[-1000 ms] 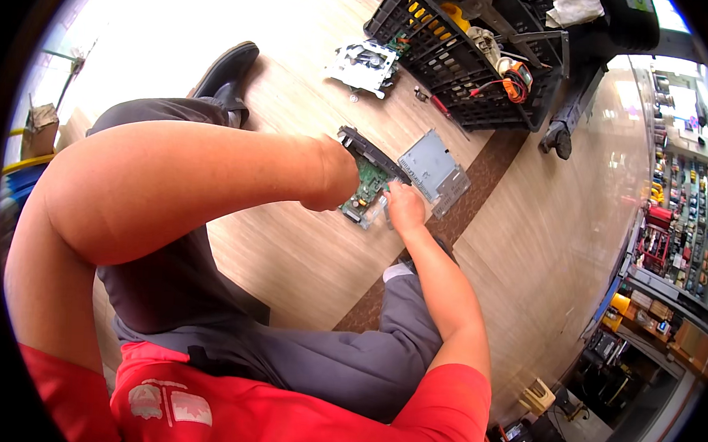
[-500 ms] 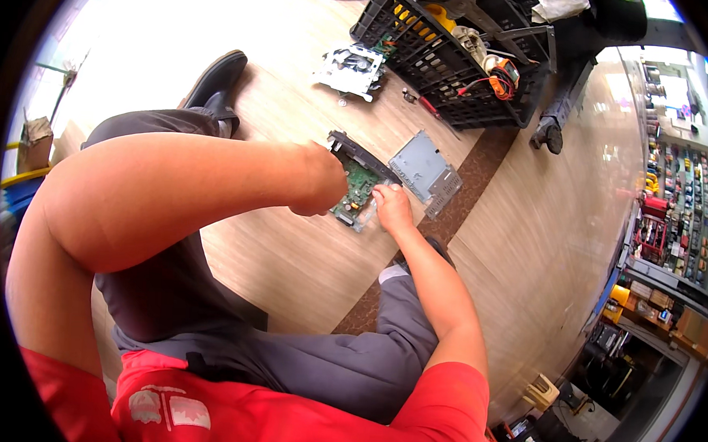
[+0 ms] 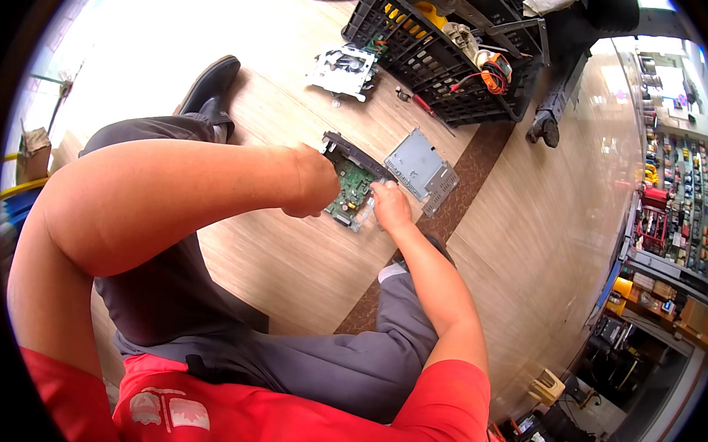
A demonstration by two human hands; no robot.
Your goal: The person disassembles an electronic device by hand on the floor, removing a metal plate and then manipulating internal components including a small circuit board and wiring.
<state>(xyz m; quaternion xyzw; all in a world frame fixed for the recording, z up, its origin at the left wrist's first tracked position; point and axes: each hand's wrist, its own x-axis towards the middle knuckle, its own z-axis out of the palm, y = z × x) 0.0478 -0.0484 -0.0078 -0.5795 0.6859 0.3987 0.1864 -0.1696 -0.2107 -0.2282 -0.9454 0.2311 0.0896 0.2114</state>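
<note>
A green circuit board (image 3: pixel 354 180) with a long black front panel (image 3: pixel 360 155) along its far side is between my hands, just above or on the floor. My left hand (image 3: pixel 316 183) is closed at the board's left side, its back covering most of the fingers. At the right edge, near the panel's end, my right hand (image 3: pixel 391 207) grips the board with thumb and fingers pinched together. A clear or pale piece shows under that edge. Right of the board lies a grey sheet-metal cover (image 3: pixel 416 162) with slotted sides.
Farther off lies a silver disc-drive mechanism (image 3: pixel 341 70). Beside it stand a black plastic crate (image 3: pixel 432 62) of tools and an orange meter (image 3: pixel 496 74) with leads. A red-handled screwdriver (image 3: pixel 424 105) lies before the crate. A dark stand leg (image 3: pixel 546 123) is right of it.
The whole view shifts slightly. My left hand draws back a little, so more of the board's left part shows. The right hand keeps its pinch at the right edge.
</note>
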